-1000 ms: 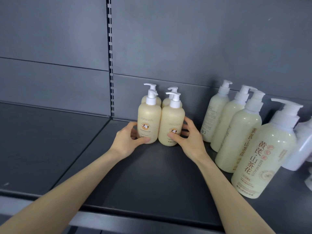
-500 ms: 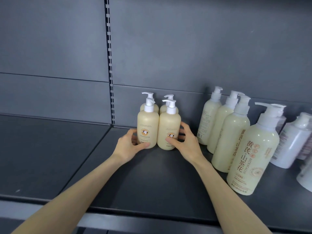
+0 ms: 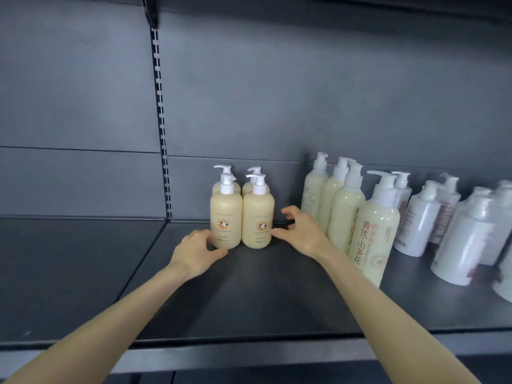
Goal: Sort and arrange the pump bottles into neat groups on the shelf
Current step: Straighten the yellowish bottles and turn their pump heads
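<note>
Four bottles (image 3: 226, 217) stand clustered at the back of the shelf (image 3: 249, 295). Both hands have let go: left hand (image 3: 198, 250) relaxed, just beside the front-left base; right hand (image 3: 302, 231) spread, apart.

Short bottles (image 3: 226, 214) stand two-by-two on the shelf (image 3: 249, 297); tall bottles (image 3: 346, 214) right of them, wrapped bottles (image 3: 421, 223) farther right.

Both bare forearms are stretched forward, converging. The left hand (image 3: 198, 252) is held loosely curled, thumb extended; the right hand (image 3: 304, 234) is spread, fingers bent clawlike.
</note>
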The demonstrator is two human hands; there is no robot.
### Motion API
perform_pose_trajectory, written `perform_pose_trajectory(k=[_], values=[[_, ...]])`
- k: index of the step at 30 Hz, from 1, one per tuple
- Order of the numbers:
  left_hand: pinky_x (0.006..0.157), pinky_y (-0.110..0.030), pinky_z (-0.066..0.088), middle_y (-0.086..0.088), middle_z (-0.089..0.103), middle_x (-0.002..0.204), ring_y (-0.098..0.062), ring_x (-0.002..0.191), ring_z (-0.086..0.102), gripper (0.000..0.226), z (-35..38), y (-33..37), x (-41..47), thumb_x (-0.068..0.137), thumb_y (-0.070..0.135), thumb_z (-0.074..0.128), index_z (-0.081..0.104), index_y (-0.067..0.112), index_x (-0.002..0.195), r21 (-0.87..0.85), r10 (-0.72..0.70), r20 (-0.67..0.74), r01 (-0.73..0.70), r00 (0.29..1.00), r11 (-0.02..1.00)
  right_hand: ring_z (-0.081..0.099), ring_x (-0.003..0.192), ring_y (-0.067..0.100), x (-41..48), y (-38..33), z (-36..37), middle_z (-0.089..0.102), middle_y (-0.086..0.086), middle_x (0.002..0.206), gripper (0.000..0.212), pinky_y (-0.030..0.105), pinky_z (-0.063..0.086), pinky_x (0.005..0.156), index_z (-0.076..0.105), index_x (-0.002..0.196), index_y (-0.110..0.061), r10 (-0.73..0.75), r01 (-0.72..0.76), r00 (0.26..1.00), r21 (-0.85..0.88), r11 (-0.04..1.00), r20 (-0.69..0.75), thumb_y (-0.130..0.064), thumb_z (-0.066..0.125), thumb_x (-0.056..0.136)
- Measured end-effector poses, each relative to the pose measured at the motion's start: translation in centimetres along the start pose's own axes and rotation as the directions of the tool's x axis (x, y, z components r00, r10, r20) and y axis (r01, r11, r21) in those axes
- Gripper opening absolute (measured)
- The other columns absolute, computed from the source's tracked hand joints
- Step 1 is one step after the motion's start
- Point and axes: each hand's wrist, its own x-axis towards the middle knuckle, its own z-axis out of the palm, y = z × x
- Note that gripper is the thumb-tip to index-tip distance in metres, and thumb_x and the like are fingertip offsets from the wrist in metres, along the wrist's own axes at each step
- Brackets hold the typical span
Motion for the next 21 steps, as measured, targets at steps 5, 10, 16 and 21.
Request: perform_pose_trajectory(k=[5,10,16,21], values=[[0.094,-0.037,0.045,0.0,0.06,0.122,-0.023,0.11,0.056,0.046,-2.7,3.9,-0.8,0.083,0.04,0.063,0.054,0.017,0.123,0.166,0.168,0.011,-0.168,0.986,0.972,0.053,0.111,0.021,-1.4,-1.8,-4.5,0.056,0.006,0.126,0.047,0.027,0.042,0.089,0.052,0.126,-0.013,-0.038,0.031,0.999,-0.189,0.982,-0.039,-0.029,0.067,0.084],[0.093,-0.04,0.044,-0.001,0.059,0.12,-0.025,0.112,0.054,0.039,-6.1,9.2,-0.4,0.084,0.04,0.063,0.055,0.02,0.116,0.242,0.364,-0.043,-0.344,0.931,0.908,0.053,0.113,0.023,-2.2,-4.8,-9.5,0.056,0.006,0.127,0.044,0.029,0.043,0.092,0.055,0.124,-0.01,-0.128,0.099,0.988,-0.283,0.954,-0.084,-0.025,0.068,0.085],[0.099,-0.039,0.041,-0.003,0.056,0.13,-0.023,0.12,0.05,0.051,-8.0,14.2,1.1,0.085,0.04,0.063,0.051,0.016,0.129,0.254,0.517,-0.066,-0.487,0.853,0.836,0.055,0.108,0.022,-2.1,-7.0,-14.9,0.06,0.005,0.121,0.036,0.027,0.043,0.084,0.06,0.117,-0.011,-0.198,0.134,0.971,-0.374,0.918,-0.138,-0.025,0.066,0.085],[0.104,-0.039,0.038,-0.004,0.053,0.134,-0.02,0.126,0.045,0.055,-7.7,17.5,3.0,0.086,0.042,0.062,0.048,0.016,0.132,0.248,0.559,-0.07,-0.528,0.826,0.812,0.055,0.109,0.019,-0.7,-6.5,-19.0,0.06,0.005,0.124,0.039,0.023,0.038,0.083,0.06,0.12,-0.01,-0.239,0.161,0.957,-0.388,0.908,-0.163,-0.027,0.066,0.086]])
